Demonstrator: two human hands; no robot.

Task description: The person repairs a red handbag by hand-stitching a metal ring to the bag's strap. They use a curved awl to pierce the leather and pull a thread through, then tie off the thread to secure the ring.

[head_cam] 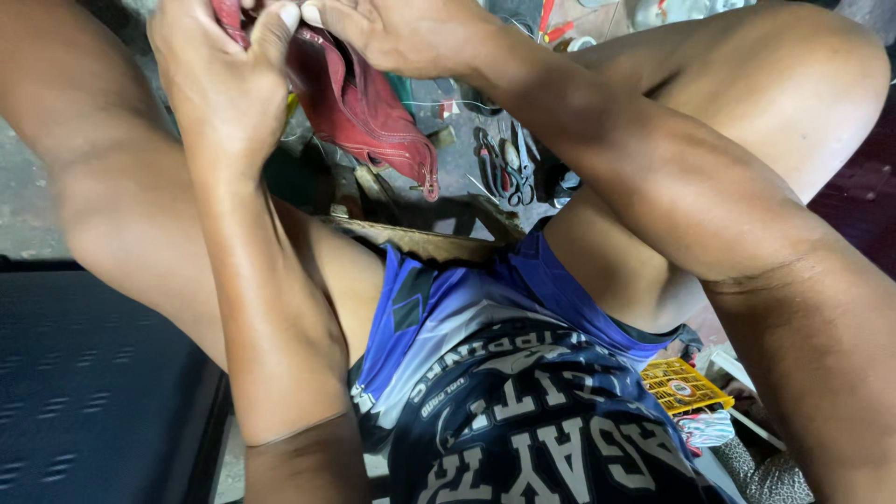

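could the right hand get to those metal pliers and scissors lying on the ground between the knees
Probably yes, but not freely: the right hand is gripping the red stitched leather piece with the left hand. The grey metal pliers and scissors lie uncovered just below it.

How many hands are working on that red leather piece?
2. The left hand grips the red leather piece from the left, and the right hand pinches its top edge. Both fingertips run partly past the picture's top edge.

Both hands meet at the far edge of the view, the left hand (224,84) left of the right hand (401,33), with the leather piece (364,107) between and just below them. Scissors (509,168) lie on the ground right of it, between the knees. A plastic crate (681,385) sits near right, beside the thigh.
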